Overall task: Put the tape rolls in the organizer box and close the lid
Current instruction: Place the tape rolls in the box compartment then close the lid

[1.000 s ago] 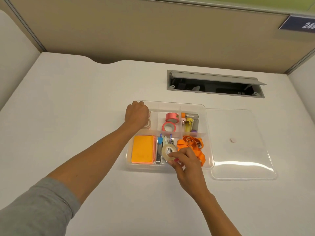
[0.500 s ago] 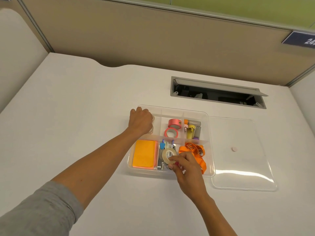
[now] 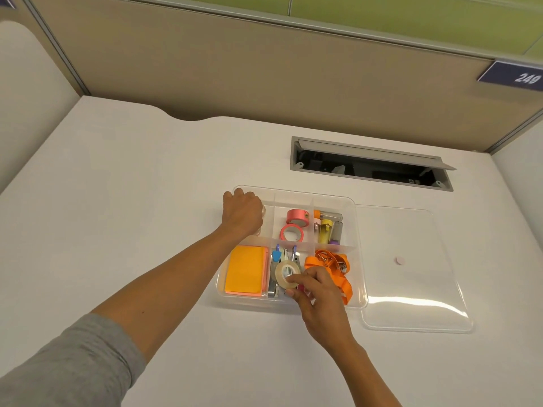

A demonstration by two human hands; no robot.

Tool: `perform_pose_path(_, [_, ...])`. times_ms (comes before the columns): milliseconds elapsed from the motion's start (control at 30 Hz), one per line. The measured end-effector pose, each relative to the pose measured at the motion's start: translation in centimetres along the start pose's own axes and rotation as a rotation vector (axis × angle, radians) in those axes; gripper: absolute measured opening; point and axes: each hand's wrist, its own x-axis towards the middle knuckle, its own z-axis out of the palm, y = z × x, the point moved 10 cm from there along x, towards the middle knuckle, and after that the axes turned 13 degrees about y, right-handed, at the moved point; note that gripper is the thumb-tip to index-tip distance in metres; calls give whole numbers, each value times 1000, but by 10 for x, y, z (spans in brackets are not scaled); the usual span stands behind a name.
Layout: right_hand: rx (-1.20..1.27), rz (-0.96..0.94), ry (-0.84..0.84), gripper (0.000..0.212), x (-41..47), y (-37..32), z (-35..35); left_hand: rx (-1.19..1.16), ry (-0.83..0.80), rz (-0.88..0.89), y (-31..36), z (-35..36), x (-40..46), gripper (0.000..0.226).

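A clear organizer box [image 3: 357, 230] with several compartments sits on the white desk. My left hand [image 3: 242, 212] is curled inside the far left compartment over pale tape rolls [image 3: 263, 210] that are mostly hidden; whether it grips one cannot be told. My right hand [image 3: 316, 289] pinches a clear tape roll [image 3: 286, 274] over the near middle compartment, above the metal tools. Two pink tape rolls [image 3: 296, 217] lie in the far middle compartment. The clear lid [image 3: 417, 289] lies flat on the desk to the right of the box.
Orange sticky notes [image 3: 245, 268] fill the near left compartment and an orange lanyard [image 3: 332, 261] the near right. Small tubes [image 3: 326, 227] lie in the far right compartment. An open cable slot [image 3: 370, 164] is behind the box. A partition wall bounds the desk.
The camera view tilted a little upward. My right hand has kept the clear roll over the near middle compartment, shifting slightly. My left hand stays in the far left compartment.
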Motion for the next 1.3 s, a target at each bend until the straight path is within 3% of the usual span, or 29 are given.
perform_pose_path(267, [-34,-30,5,24,6,3,0,-76,78,-50,-7,-5,1,19])
perform_pose_path(500, [-131,-170,2,23,47,-14,10,-453,333,-324,-54,-27,-25,29])
perform_pose_path(733, [-297,-290,-48,18,117,-35,50,-786,238,-614,-83,1,-62,33])
perform_pose_path(1100, [-669,-486,-172,22,164,-48,109,-880,263,-650,-81,14,-68,36])
perform_pose_path(1300, [-741,-499,-267,20,163,-43,124,-845,288,-637,-80,15,-69,36])
